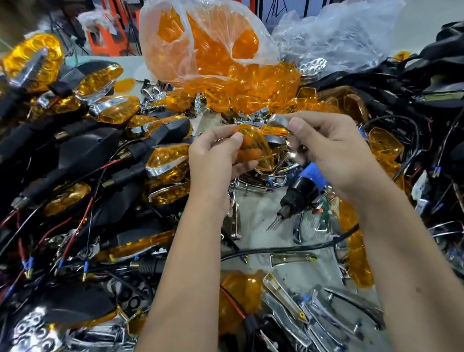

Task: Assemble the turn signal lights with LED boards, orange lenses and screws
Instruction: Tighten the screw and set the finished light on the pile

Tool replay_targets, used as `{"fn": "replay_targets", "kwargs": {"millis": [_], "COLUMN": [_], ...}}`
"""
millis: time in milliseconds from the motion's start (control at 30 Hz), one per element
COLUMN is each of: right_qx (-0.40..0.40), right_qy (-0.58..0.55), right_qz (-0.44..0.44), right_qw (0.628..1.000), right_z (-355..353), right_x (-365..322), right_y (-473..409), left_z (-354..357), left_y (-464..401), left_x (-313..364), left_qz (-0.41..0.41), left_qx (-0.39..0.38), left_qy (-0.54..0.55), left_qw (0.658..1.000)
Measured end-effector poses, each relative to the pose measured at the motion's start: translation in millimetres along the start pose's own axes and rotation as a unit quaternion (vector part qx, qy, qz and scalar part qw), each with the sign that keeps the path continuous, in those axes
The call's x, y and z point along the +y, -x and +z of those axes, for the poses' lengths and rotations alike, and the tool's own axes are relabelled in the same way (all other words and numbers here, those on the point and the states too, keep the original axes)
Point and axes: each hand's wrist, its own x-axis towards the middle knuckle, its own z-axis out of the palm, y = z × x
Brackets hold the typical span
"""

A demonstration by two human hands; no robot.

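Left hand (216, 152) pinches a translucent orange plastic lens (256, 150) between thumb and curled fingers, held up over the bench centre. Right hand (334, 152) pinches a curved chrome trim piece (280, 120) at its tip, just beside and above the lens; whether the two parts touch is unclear. Below them a black and blue electric screwdriver (298, 193) lies on the grey table (261, 213). Behind, a clear plastic bag of orange lenses (207, 45). Left, a pile of assembled black turn signals (90, 149) with red and black wires.
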Motion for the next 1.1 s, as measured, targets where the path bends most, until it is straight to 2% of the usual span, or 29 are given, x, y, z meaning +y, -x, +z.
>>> {"fn": "replay_targets", "kwargs": {"millis": [100,233,533,767,933,1100], "right_qx": [0.004,-0.004,-0.004,-0.001,-0.06,-0.096], "right_qy": [-0.075,-0.109,-0.068,-0.035,-0.059,-0.111], "right_qz": [0.01,0.014,0.008,-0.011,0.02,0.059], "right_qw": [0.997,0.994,0.998,0.999,0.996,0.988], "right_z": [3,9,19,19,19,12], "right_x": [-3,-4,1,5,7,6], "right_y": [2,4,4,2,2,5], "left_z": [-2,-1,-2,-3,-1,-3], "left_y": [0,1,2,0,1,2], "left_x": [-2,-4,-10,-13,-14,-13], "left_qz": [0.015,0.044,0.134,0.114,0.112,0.109], "left_qx": [-0.004,0.003,-0.031,-0.044,-0.048,-0.083], "left_qy": [-0.02,-0.057,-0.139,-0.132,-0.137,-0.135], "left_qw": [1.0,0.997,0.981,0.984,0.983,0.981]}}
